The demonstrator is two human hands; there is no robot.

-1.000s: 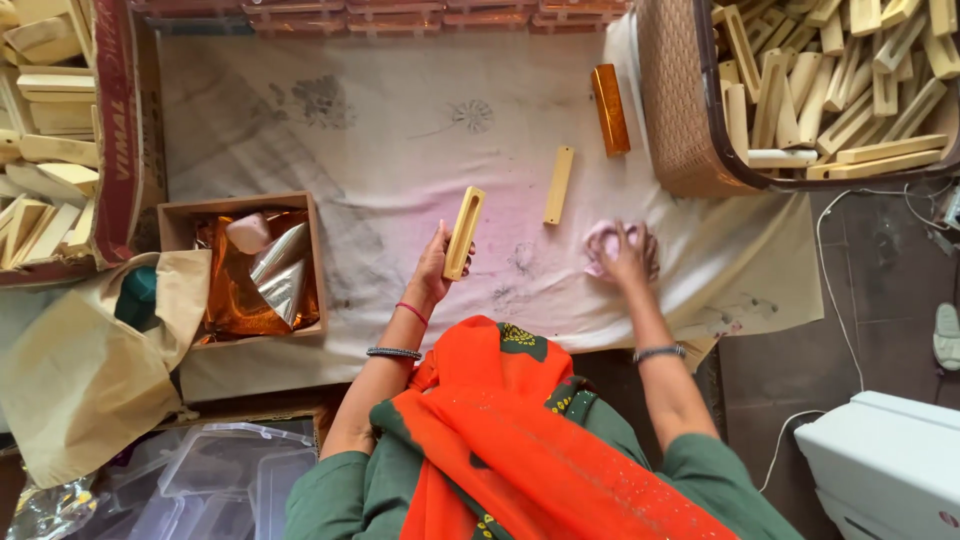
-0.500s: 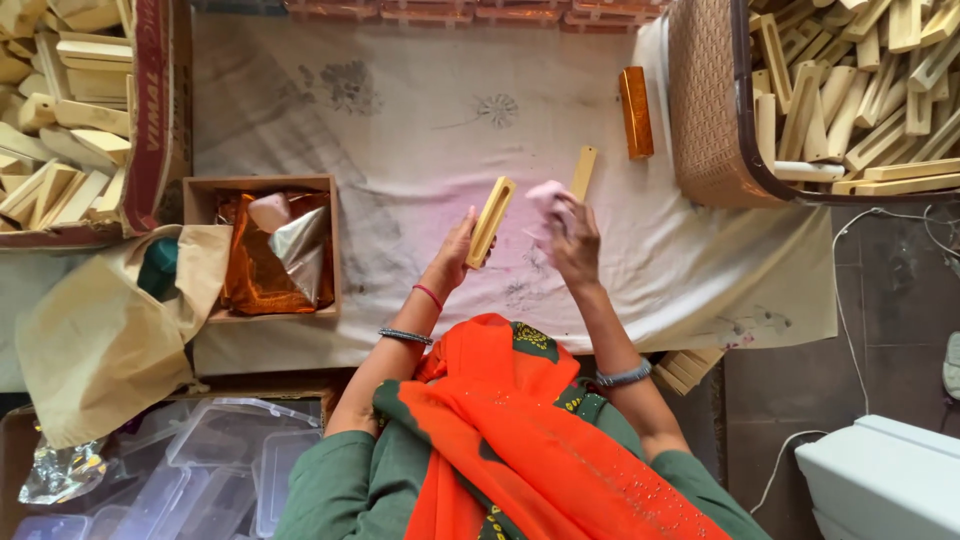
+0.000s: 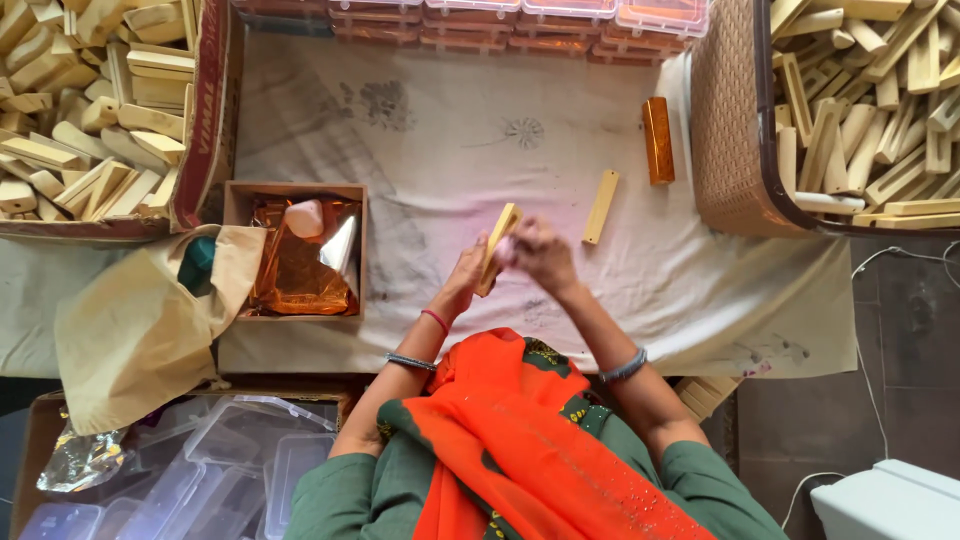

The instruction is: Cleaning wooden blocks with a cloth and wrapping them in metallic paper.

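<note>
The left hand point(image 3: 463, 283) grips a pale wooden block point(image 3: 497, 245) by its lower end, holding it upright above a white cloth point(image 3: 440, 150) spread across the work surface, while the right hand point(image 3: 540, 252) closes around a small pink wad point(image 3: 505, 250) and presses it against the block's side. Both hands meet over the middle of the cloth, in front of a person in a green garment with an orange scarf point(image 3: 510, 440). A second wooden block point(image 3: 600, 206) lies flat on the cloth just beyond the right hand, and an orange-wrapped bar point(image 3: 657, 140) rests farther off, near a woven basket point(image 3: 725, 120) heaped with more wooden pieces. To the left, a small cardboard box point(image 3: 300, 250) holds crumpled orange film, and a larger carton point(image 3: 205, 130) is piled with similar blocks. Clear plastic containers point(image 3: 200, 470) sit stacked at the lower left, and a row of lidded cases point(image 3: 470, 15) lines the cloth's far edge.
</note>
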